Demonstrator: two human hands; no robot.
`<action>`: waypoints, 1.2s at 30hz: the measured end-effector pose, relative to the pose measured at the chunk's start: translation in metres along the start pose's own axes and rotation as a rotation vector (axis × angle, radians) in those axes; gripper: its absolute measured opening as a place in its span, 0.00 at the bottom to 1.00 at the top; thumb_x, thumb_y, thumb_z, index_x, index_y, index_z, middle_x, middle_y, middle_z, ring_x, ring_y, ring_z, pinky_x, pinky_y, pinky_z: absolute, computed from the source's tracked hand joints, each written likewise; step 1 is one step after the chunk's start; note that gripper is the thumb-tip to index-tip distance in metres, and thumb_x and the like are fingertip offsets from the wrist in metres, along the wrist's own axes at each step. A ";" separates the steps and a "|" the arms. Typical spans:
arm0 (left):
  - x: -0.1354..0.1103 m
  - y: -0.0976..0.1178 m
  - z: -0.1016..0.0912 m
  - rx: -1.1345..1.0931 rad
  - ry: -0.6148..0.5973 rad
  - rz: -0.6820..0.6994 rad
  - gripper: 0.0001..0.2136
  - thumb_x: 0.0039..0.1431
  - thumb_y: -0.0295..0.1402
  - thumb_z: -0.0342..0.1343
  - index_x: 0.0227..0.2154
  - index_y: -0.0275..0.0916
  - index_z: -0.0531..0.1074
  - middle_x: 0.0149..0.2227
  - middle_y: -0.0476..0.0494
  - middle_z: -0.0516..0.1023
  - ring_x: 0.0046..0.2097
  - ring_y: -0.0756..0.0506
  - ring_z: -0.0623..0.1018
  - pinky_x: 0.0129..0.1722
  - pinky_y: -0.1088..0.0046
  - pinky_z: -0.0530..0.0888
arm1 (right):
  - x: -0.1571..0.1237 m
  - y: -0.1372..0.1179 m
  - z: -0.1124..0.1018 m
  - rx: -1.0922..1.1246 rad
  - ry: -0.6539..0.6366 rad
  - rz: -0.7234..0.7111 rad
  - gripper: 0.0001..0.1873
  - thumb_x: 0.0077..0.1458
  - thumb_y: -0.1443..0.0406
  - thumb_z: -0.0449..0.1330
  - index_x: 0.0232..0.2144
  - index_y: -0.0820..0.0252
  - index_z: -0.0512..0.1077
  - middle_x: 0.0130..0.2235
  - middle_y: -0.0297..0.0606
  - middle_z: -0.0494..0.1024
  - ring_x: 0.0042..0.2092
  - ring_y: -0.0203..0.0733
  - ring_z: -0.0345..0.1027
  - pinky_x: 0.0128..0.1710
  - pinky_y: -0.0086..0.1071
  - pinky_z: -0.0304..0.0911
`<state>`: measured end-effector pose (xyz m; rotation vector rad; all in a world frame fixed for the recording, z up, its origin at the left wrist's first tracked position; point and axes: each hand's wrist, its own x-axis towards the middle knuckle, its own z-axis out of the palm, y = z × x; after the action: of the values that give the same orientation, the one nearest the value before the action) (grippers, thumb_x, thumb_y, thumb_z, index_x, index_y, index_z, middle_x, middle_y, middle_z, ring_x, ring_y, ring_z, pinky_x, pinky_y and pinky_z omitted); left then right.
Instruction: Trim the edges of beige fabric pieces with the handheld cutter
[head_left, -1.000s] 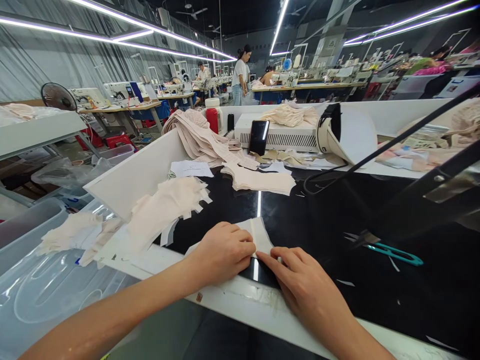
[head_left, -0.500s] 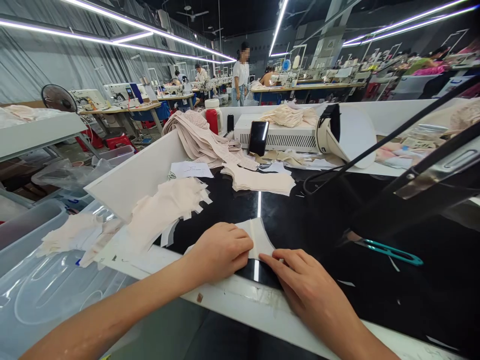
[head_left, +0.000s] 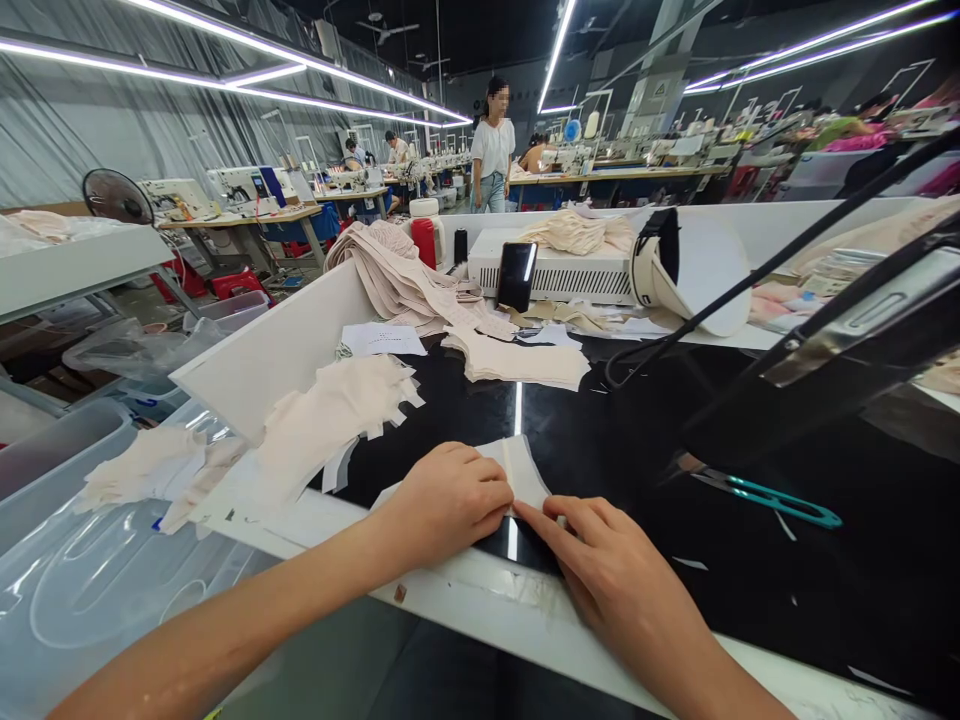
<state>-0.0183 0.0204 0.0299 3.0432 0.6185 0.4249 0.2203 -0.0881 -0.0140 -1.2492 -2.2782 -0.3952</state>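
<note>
Presumably to keep it flat, the left hand (head_left: pixel 446 505) rests curled fingers (head_left: pixel 491 493) on the pale fabric piece (head_left: pixel 528 480) atop the black tabletop (head_left: pixel 607 440), the right hand (head_left: pixel 611 560) touching its corner with straighter ones, any pinch hidden from view.

A black phone (head_left: pixel 516 277) stands tilted in front of a white box (head_left: pixel 551 275) with a row of slots. A red roll (head_left: pixel 423 242) and a small black roll (head_left: pixel 460 246) stand near the box. On the left are a round fan (head_left: pixel 118 195), sewing machines (head_left: pixel 246 186) on tables and a red stool (head_left: pixel 238 282). At the back, a person (head_left: pixel 492 150) wears a white top and blue jeans. Long bright lights (head_left: pixel 559 50) hang above.
</note>
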 end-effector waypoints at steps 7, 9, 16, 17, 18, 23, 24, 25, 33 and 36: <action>0.000 0.000 0.005 -0.035 0.024 0.005 0.08 0.74 0.24 0.62 0.37 0.41 0.79 0.46 0.50 0.89 0.43 0.44 0.83 0.50 0.62 0.73 | 0.005 -0.003 -0.003 -0.033 -0.014 -0.012 0.29 0.65 0.81 0.56 0.62 0.60 0.80 0.48 0.42 0.88 0.39 0.46 0.78 0.35 0.40 0.72; 0.000 0.000 0.007 -0.045 0.020 0.004 0.08 0.74 0.24 0.61 0.37 0.41 0.78 0.45 0.49 0.89 0.43 0.44 0.82 0.50 0.62 0.73 | 0.005 -0.003 -0.003 -0.040 -0.008 -0.016 0.30 0.64 0.82 0.55 0.62 0.60 0.80 0.48 0.41 0.88 0.39 0.46 0.78 0.35 0.40 0.72; 0.000 0.001 0.009 -0.037 0.013 -0.014 0.09 0.75 0.24 0.59 0.36 0.41 0.74 0.40 0.49 0.88 0.42 0.44 0.83 0.54 0.62 0.73 | 0.008 -0.003 -0.003 -0.090 0.008 -0.050 0.32 0.59 0.84 0.54 0.60 0.61 0.80 0.46 0.41 0.89 0.38 0.45 0.77 0.33 0.39 0.69; -0.001 0.000 0.009 -0.031 0.014 -0.017 0.09 0.75 0.24 0.59 0.36 0.41 0.74 0.39 0.49 0.87 0.42 0.44 0.82 0.54 0.62 0.73 | 0.009 -0.003 -0.004 -0.094 0.008 -0.053 0.32 0.59 0.84 0.54 0.60 0.61 0.80 0.46 0.41 0.89 0.38 0.45 0.77 0.33 0.38 0.69; -0.001 0.000 0.010 -0.026 0.016 -0.018 0.09 0.75 0.24 0.58 0.36 0.42 0.74 0.38 0.49 0.87 0.41 0.44 0.82 0.54 0.63 0.73 | 0.009 -0.003 -0.004 -0.097 0.009 -0.053 0.33 0.59 0.84 0.54 0.60 0.61 0.80 0.45 0.41 0.89 0.38 0.45 0.77 0.33 0.38 0.69; -0.001 -0.001 0.012 -0.062 0.024 -0.047 0.09 0.74 0.23 0.58 0.36 0.41 0.75 0.37 0.49 0.86 0.41 0.43 0.83 0.58 0.62 0.74 | 0.010 -0.004 -0.006 -0.103 0.028 -0.053 0.32 0.59 0.84 0.55 0.59 0.62 0.81 0.45 0.40 0.89 0.37 0.46 0.77 0.32 0.39 0.69; -0.001 -0.001 0.012 -0.086 0.031 -0.072 0.09 0.73 0.23 0.58 0.37 0.42 0.75 0.37 0.49 0.87 0.41 0.44 0.84 0.59 0.62 0.75 | 0.010 -0.004 -0.006 -0.104 0.030 -0.051 0.32 0.59 0.84 0.55 0.59 0.61 0.81 0.46 0.40 0.89 0.38 0.46 0.78 0.32 0.39 0.69; -0.002 -0.003 0.012 -0.112 0.042 -0.106 0.09 0.73 0.23 0.58 0.37 0.42 0.76 0.38 0.49 0.88 0.41 0.44 0.84 0.60 0.62 0.76 | 0.010 -0.004 -0.006 -0.105 0.032 -0.048 0.32 0.59 0.84 0.55 0.59 0.61 0.81 0.46 0.40 0.89 0.38 0.46 0.78 0.33 0.39 0.70; -0.015 -0.009 -0.010 -0.251 0.161 -0.213 0.08 0.72 0.24 0.55 0.42 0.41 0.78 0.43 0.48 0.89 0.45 0.43 0.85 0.62 0.61 0.77 | 0.007 -0.003 -0.002 -0.042 0.019 -0.014 0.30 0.65 0.82 0.54 0.62 0.59 0.80 0.47 0.42 0.88 0.39 0.47 0.81 0.34 0.38 0.72; -0.019 0.002 -0.030 -0.277 0.124 -0.247 0.08 0.71 0.26 0.54 0.38 0.42 0.76 0.38 0.48 0.85 0.42 0.43 0.82 0.51 0.66 0.77 | 0.008 -0.002 -0.004 0.034 0.027 0.019 0.23 0.73 0.78 0.53 0.60 0.60 0.80 0.47 0.43 0.89 0.40 0.47 0.83 0.35 0.40 0.76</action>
<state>-0.0422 0.0094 0.0543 2.6534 0.8501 0.6337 0.2157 -0.0857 -0.0067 -1.2413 -2.2396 -0.3629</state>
